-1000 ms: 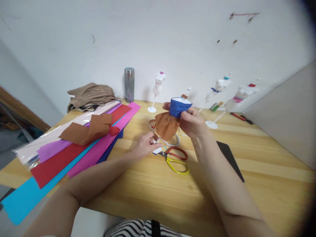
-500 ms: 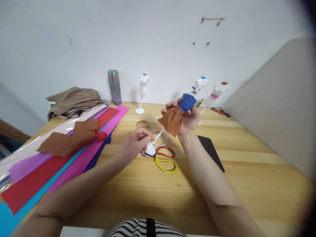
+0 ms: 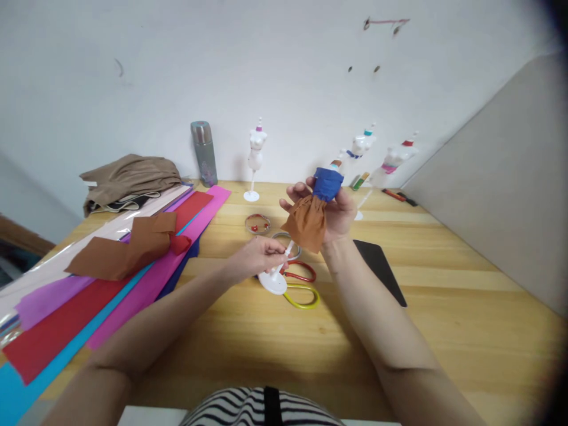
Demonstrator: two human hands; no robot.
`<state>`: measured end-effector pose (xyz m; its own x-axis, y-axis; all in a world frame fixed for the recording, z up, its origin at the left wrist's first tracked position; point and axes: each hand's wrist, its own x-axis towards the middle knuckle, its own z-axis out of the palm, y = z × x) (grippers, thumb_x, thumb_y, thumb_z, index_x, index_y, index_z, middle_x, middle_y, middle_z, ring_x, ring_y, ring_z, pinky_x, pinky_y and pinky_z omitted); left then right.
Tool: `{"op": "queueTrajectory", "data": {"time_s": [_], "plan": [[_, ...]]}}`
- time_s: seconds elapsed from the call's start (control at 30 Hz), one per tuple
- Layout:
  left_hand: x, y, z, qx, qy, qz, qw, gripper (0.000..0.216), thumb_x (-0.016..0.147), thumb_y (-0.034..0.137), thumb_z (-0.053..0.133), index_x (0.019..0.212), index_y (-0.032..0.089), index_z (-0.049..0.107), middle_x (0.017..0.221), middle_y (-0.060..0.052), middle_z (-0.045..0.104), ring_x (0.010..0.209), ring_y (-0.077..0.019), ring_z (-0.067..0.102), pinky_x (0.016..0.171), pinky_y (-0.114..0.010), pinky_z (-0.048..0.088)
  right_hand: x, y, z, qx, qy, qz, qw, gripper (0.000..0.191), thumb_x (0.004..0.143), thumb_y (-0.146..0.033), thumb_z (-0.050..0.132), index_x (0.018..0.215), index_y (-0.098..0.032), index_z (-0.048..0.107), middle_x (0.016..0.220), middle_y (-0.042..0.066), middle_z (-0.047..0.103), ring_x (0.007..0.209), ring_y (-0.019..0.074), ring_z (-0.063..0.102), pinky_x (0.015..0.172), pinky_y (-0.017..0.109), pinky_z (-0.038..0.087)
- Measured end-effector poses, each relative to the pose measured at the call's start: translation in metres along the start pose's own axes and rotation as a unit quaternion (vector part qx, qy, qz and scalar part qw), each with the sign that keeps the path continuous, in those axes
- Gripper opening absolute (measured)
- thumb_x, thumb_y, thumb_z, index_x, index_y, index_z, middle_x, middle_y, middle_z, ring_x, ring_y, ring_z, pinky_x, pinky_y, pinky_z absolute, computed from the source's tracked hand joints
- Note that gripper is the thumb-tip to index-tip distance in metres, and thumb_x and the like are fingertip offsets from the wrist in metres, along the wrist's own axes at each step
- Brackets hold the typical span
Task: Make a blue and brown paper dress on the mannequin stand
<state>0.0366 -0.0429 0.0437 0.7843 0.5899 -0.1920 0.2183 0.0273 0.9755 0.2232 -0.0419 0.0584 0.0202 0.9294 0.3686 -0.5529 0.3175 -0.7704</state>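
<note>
A small white dress form on a stand, tilted over the table, wears a blue paper bodice [image 3: 327, 184] and a gathered brown skirt [image 3: 306, 223]. My right hand [image 3: 342, 216] cups it from behind, fingers curled around the bodice and skirt. My left hand [image 3: 261, 255] pinches the white stem just above the round base [image 3: 273, 283]. Beneath the base lie scissors with a red loop and a yellow loop [image 3: 302, 297]; their blades are mostly hidden. A grey-white ring of wire or tape [image 3: 293, 251] shows partly behind the stem.
Three more dress forms stand at the back, one in the middle [image 3: 255, 155] and two at right. Coloured crepe sheets [image 3: 133, 278], brown cloth [image 3: 133, 177] and a thermos [image 3: 204, 155] are at left. A black tablet-like slab [image 3: 380, 272] lies beside my right forearm.
My left hand has moved right and now grips the stem. The held dress form has turned more upright, and its base has swung slightly down.
</note>
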Motion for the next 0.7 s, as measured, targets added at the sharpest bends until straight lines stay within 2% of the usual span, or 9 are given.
{"op": "queueTrajectory", "data": {"time_s": [0.07, 0.17, 0.2, 0.27, 0.33, 0.4, 0.5, 0.6, 0.7], "plan": [[0.001, 0.004, -0.011, 0.001, 0.018, 0.013, 1.000, 0.015, 0.079, 0.024, 0.068, 0.072, 0.011, 0.068, 0.059, 0.001, 0.061, 0.044, -0.0036, 0.043, 0.044, -0.017, 0.031, 0.002, -0.003, -0.001, -0.058, -0.001, 0.008, 0.998, 0.057, 0.070, -0.075, 0.064, 0.107, -0.031, 0.067, 0.113, 0.008, 0.070, 0.129, 0.0329, 0.056, 0.104, 0.053, 0.049], [0.000, 0.012, -0.037, 0.004, 0.104, 0.042, 0.994, 0.009, 0.078, 0.020, 0.068, 0.073, 0.012, 0.069, 0.062, 0.002, 0.063, 0.041, -0.0021, 0.037, 0.041, -0.017, 0.026, 0.007, -0.007, -0.009, -0.232, 0.007, 0.031, 0.972, 0.072, 0.074, -0.088, 0.044, 0.110, -0.029, 0.064, 0.113, 0.011, 0.070, 0.117, 0.0328, 0.062, 0.092, 0.050, 0.053], [-0.002, 0.015, -0.047, 0.008, 0.127, 0.058, 0.990, 0.010, 0.078, 0.020, 0.067, 0.072, 0.012, 0.068, 0.064, 0.001, 0.064, 0.042, -0.0019, 0.038, 0.041, -0.017, 0.026, 0.008, -0.008, -0.013, -0.311, 0.005, 0.052, 0.949, 0.071, 0.077, -0.087, 0.041, 0.108, -0.028, 0.064, 0.110, 0.011, 0.071, 0.108, 0.0300, 0.065, 0.086, 0.046, 0.054], [-0.006, 0.019, -0.064, 0.014, 0.161, 0.098, 0.982, 0.010, 0.078, 0.021, 0.066, 0.075, 0.012, 0.069, 0.065, 0.000, 0.064, 0.042, -0.0022, 0.038, 0.041, -0.017, 0.026, 0.010, -0.006, -0.020, -0.446, -0.010, 0.110, 0.888, 0.054, 0.080, -0.071, 0.054, 0.098, -0.023, 0.067, 0.096, 0.010, 0.072, 0.088, 0.0242, 0.067, 0.075, 0.038, 0.052], [-0.012, 0.023, -0.076, 0.019, 0.180, 0.127, 0.975, 0.013, 0.078, 0.024, 0.067, 0.077, 0.011, 0.069, 0.065, 0.000, 0.064, 0.042, -0.0021, 0.037, 0.041, -0.017, 0.025, 0.009, 0.002, -0.024, -0.602, -0.074, 0.196, 0.771, 0.038, 0.078, -0.057, 0.063, 0.082, -0.019, 0.069, 0.078, 0.006, 0.069, 0.072, 0.0200, 0.062, 0.066, 0.033, 0.046], [-0.018, 0.026, -0.082, 0.025, 0.187, 0.143, 0.971, 0.017, 0.078, 0.028, 0.068, 0.083, 0.011, 0.070, 0.069, -0.001, 0.066, 0.044, -0.0026, 0.037, 0.042, -0.018, 0.025, 0.007, 0.013, -0.022, -0.658, -0.114, 0.240, 0.705, 0.028, 0.074, -0.045, 0.070, 0.066, -0.018, 0.068, 0.062, 0.003, 0.064, 0.063, 0.0184, 0.058, 0.061, 0.032, 0.041], [-0.026, 0.031, -0.084, 0.049, 0.187, 0.155, 0.969, 0.022, 0.078, 0.031, 0.068, 0.087, 0.012, 0.070, 0.073, -0.003, 0.067, 0.046, -0.0036, 0.038, 0.043, -0.018, 0.027, 0.004, 0.029, -0.015, -0.691, -0.160, 0.280, 0.647, 0.019, 0.072, -0.034, 0.074, 0.061, -0.019, 0.070, 0.056, 0.001, 0.060, 0.060, 0.0166, 0.056, 0.058, 0.030, 0.037], [-0.035, 0.037, -0.085, 0.109, 0.170, 0.136, 0.970, 0.020, 0.079, 0.032, 0.065, 0.081, 0.013, 0.068, 0.075, -0.003, 0.066, 0.052, -0.0054, 0.043, 0.049, -0.019, 0.033, 0.003, 0.038, -0.012, -0.713, -0.184, 0.300, 0.607, 0.011, 0.072, -0.025, 0.075, 0.063, -0.019, 0.072, 0.060, 0.002, 0.065, 0.062, 0.0167, 0.059, 0.059, 0.029, 0.040], [-0.041, 0.041, -0.090, 0.204, 0.115, 0.085, 0.968, 0.022, 0.080, 0.035, 0.062, 0.075, 0.014, 0.067, 0.074, -0.002, 0.064, 0.063, -0.0092, 0.050, 0.057, -0.019, 0.037, 0.003, 0.041, -0.018, -0.731, -0.176, 0.296, 0.590, 0.019, 0.081, -0.027, 0.071, 0.067, -0.015, 0.072, 0.072, 0.009, 0.070, 0.070, 0.0207, 0.065, 0.066, 0.033, 0.048]]}}
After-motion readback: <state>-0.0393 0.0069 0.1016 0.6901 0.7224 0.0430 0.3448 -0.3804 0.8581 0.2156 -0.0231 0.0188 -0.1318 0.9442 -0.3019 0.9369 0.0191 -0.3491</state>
